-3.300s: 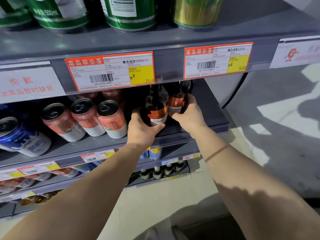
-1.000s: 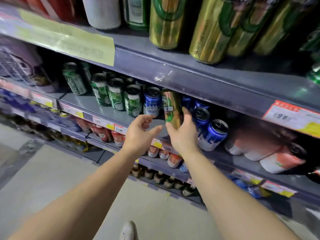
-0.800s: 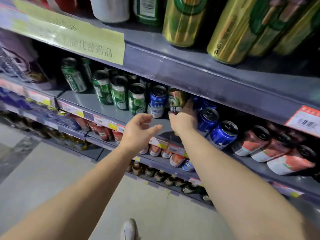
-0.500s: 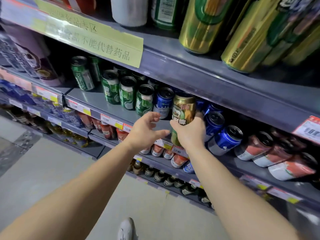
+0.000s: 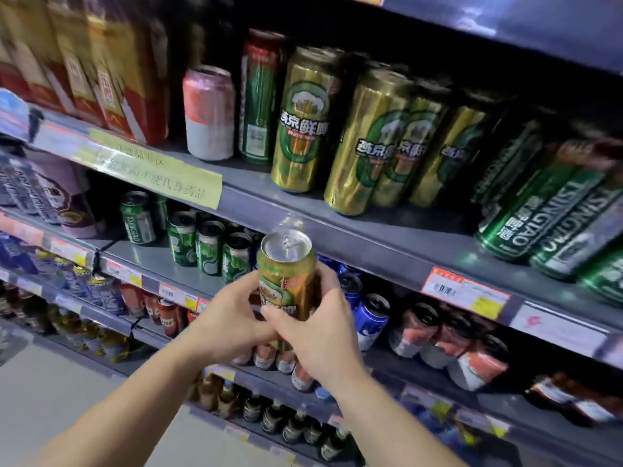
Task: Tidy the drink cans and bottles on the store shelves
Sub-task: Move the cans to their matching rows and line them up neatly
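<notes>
Gold can (image 5: 286,278) up in the air now, upright, held in front of the shelves between the two rows, silver top facing us. My guess is it's a stray: its gold and green livery looks like the tall gold cans (image 5: 305,123) standing on the upper shelf (image 5: 387,237), not like the small green cans (image 5: 209,247) and blue cans (image 5: 369,318) on the shelf behind it. So lifting it clear of that row makes sense if it's headed upstairs to join its own kind.

Right hand (image 5: 320,332) has the main hold, fingers curled round the lower body of the can, thumb across the front over the label. Left hand (image 5: 232,318) comes in from the other side, fingers wrapped against the can's left flank, closing on it too. Both hands clasped on it, neither spread. Looks like a two-handed turn to me, maybe to get the label facing out before it's set down.

There's a gap on the upper shelf edge just left of the nearest gold can, beside the green-and-red can (image 5: 258,99) and the pink can (image 5: 209,112). A likely landing spot, I'd say.
</notes>
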Tool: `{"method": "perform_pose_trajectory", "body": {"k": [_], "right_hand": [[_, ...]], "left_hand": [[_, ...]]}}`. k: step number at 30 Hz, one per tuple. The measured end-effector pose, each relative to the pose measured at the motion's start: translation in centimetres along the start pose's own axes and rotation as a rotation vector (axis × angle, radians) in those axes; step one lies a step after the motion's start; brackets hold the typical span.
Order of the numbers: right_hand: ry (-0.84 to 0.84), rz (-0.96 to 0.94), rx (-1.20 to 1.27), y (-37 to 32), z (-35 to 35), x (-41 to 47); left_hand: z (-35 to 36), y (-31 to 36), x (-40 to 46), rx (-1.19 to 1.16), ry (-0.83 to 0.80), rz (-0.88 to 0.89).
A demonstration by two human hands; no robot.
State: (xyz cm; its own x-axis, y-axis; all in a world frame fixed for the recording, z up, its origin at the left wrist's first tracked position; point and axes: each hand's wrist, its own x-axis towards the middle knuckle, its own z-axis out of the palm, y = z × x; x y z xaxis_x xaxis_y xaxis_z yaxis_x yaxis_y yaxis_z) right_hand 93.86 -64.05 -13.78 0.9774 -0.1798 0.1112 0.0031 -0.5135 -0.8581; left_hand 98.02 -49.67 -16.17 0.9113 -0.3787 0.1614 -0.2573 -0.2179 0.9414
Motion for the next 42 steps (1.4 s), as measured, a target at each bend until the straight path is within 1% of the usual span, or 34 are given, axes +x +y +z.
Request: {"method": "perform_pose_trajectory", "body": {"k": [2, 4, 6, 9, 13, 15, 17, 20, 24, 29, 30, 32, 34, 35, 37, 40, 42], "right_hand": [[0.011, -0.105, 0.027, -1.7, -2.1, -0.5], [0.052, -0.184, -0.001, -3.4, -4.5, -0.7], [0.095, -0.23, -0.007, -5.1, -7.0, -0.5], [0.196, -0.294, 0.093, -7.2, -10.8, 0.5], [0.364, -0.326, 0.178, -8.0, -14.0, 2.8], [0.413, -0.283, 0.185, -7.4, -14.6, 3.9], [0.444, -0.231, 0.174, -6.4, -14.9, 5.0], [0.493, -0.161, 0.149, -5.1, -15.0, 6.6], [0.502, -0.114, 0.13, -4.1, -14.5, 8.5], [0.528, -0.081, 0.115, -3.7, -13.6, 9.0], [0.565, -0.074, 0.108, -3.5, -13.2, 8.7], [0.723, -0.12, 0.097, -3.2, -12.2, 7.6], [0.85, -0.27, 0.107, -3.5, -10.7, 6.2], [0.855, -0.342, 0.114, -3.8, -9.9, 5.6], [0.773, -0.431, 0.142, -4.8, -8.1, 4.7], [0.564, -0.464, 0.206, -6.5, -5.5, 4.3], [0.435, -0.459, 0.212, -7.5, -4.0, 4.4]], "left_hand": [[-0.2, 2.9, -0.1, 0.017, 0.041, 0.102], [0.1, 5.5, 0.4, 0.027, 0.089, 0.178], [0.7, 8.1, 1.2, -0.005, 0.144, 0.241], [2.0, 12.1, 3.2, -0.013, 0.212, 0.317], [3.9, 15.8, 6.6, 0.005, 0.225, 0.369], [4.2, 15.7, 7.7, 0.04, 0.22, 0.36], [3.6, 14.5, 8.1, 0.058, 0.238, 0.302], [1.8, 11.8, 7.9, 0.066, 0.337, 0.236], [-0.6, 9.3, 8.0, 0.099, 0.429, 0.172], [-2.6, 8.3, 9.1, 0.12, 0.463, 0.162], [-3.1, 8.2, 9.3, 0.129, 0.473, 0.165], [-4.1, 8.2, 9.7, 0.151, 0.489, 0.174], [-5.2, 8.2, 10.2, 0.166, 0.504, 0.181], [-5.7, 8.3, 10.4, 0.176, 0.521, 0.182], [-6.8, 8.9, 11.3, 0.206, 0.587, 0.192], [-9.4, 10.6, 13.0, 0.306, 0.728, 0.261], [-11.8, 11.3, 14.1, 0.425, 0.828, 0.259]]}}
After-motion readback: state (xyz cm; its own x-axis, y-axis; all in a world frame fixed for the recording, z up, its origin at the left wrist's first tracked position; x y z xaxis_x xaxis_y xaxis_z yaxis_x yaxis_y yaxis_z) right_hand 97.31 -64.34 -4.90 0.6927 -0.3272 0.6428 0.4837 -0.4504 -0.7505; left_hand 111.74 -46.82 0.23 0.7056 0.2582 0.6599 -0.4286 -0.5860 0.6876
